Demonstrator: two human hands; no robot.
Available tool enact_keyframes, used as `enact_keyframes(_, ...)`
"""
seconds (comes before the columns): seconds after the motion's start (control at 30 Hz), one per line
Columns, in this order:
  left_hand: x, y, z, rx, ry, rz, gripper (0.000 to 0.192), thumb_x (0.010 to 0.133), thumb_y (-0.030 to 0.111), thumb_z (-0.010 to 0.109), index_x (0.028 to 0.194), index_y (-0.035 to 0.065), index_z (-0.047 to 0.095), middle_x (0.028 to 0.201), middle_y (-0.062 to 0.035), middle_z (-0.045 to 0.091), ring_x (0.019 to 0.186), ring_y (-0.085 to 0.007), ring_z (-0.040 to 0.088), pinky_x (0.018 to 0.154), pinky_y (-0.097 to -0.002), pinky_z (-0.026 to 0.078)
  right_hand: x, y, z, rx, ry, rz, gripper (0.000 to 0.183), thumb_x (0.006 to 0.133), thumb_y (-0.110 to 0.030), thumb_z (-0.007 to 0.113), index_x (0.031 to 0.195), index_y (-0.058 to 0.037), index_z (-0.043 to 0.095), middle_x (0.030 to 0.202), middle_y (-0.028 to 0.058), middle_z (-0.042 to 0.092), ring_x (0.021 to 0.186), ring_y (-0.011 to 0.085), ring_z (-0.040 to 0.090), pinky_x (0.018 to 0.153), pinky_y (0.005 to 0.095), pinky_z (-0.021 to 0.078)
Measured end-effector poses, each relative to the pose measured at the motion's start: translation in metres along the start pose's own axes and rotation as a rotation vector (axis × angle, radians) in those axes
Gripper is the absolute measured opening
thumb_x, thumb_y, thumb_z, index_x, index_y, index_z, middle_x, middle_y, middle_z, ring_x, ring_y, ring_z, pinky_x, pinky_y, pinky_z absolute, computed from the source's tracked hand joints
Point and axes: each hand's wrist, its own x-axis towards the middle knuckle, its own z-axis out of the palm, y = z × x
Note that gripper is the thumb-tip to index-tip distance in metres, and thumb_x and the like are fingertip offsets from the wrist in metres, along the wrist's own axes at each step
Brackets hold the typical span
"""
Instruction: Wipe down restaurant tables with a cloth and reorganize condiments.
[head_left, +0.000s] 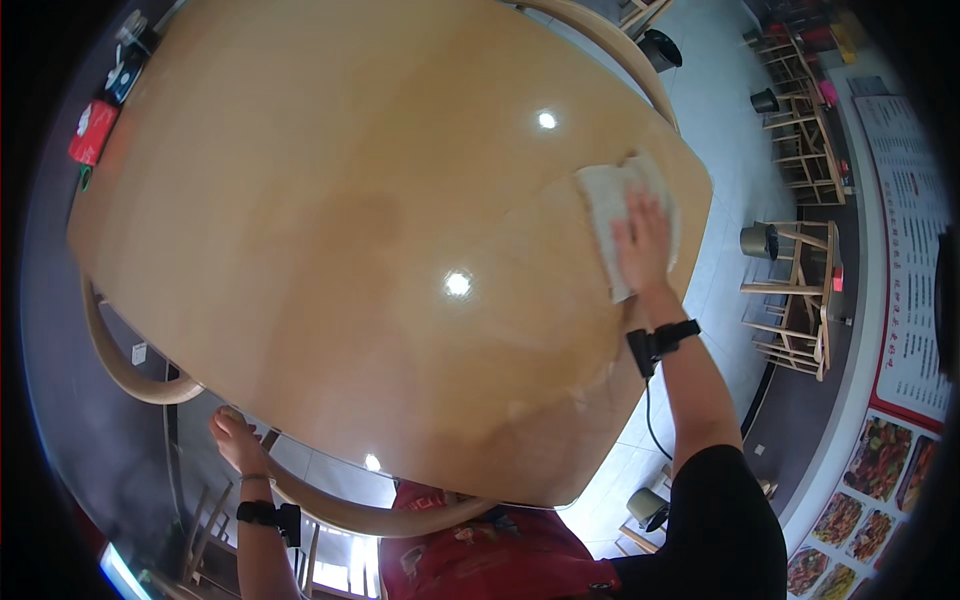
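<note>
My right hand (641, 236) lies flat on a pale folded cloth (600, 199), pressing it against the glossy wooden tabletop (360, 247) near the right edge. The fingers are spread slightly and the hand is a little blurred. A faint damp sheen shows on the wood left of and below the cloth. Down at the lower left, beside the table's near edge, my left hand (236, 439) is closed around the end of a curved wooden chair rail (337, 510). The rail runs along the near edge in front of my red apron (480, 555).
Along the wall at the upper left stand a red tissue box (94, 133), a dark blue container (124, 79) and a jar (135, 30). Curved chair backs (135, 386) flank the table. Bins (759, 241) and wooden stools (802, 292) line the right side, below a menu board (907, 247).
</note>
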Motion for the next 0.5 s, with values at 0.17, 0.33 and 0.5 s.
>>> enact_keyframes(0.17, -0.002, 0.007, 0.006, -0.023, -0.049, 0.005, 0.046, 0.094, 0.042, 0.032, 0.113, 0.0056, 0.055, 0.082, -0.0118, 0.063, 0.059, -0.0199, 0.063, 0.046, -0.0306, 0.050, -0.029, -0.016, 0.006, -0.032, 0.075, 0.047, 0.055, 0.092, -0.028, 0.048, 0.142, -0.0080, 0.036, 0.149, 0.0135, 0.032, 0.138, 0.0385, 0.022, 0.110, 0.0523, 0.0206)
enact_keyframes(0.33, 0.009, -0.004, -0.005, -0.006, -0.034, -0.012, 0.046, 0.094, 0.044, 0.036, 0.113, 0.0062, 0.055, 0.081, -0.0124, 0.064, 0.059, -0.0188, 0.063, 0.046, -0.0303, 0.050, -0.174, -0.180, -0.017, -0.062, -0.507, -0.170, 0.060, 0.080, -0.030, 0.056, 0.136, -0.0110, 0.043, 0.149, 0.0106, 0.030, 0.136, 0.0421, 0.023, 0.107, 0.0557, 0.0235)
enact_keyframes(0.5, 0.002, -0.008, 0.002, -0.021, 0.002, 0.025, 0.042, 0.095, 0.045, 0.037, 0.112, 0.0105, 0.055, 0.070, -0.0101, 0.064, 0.055, -0.0183, 0.063, 0.046, -0.0304, 0.049, -0.288, -0.232, -0.042, 0.264, -0.349, -0.697, 0.051, 0.085, -0.042, 0.055, 0.132, -0.0226, 0.050, 0.144, 0.0034, 0.038, 0.132, 0.0323, 0.033, 0.098, 0.0514, 0.0329)
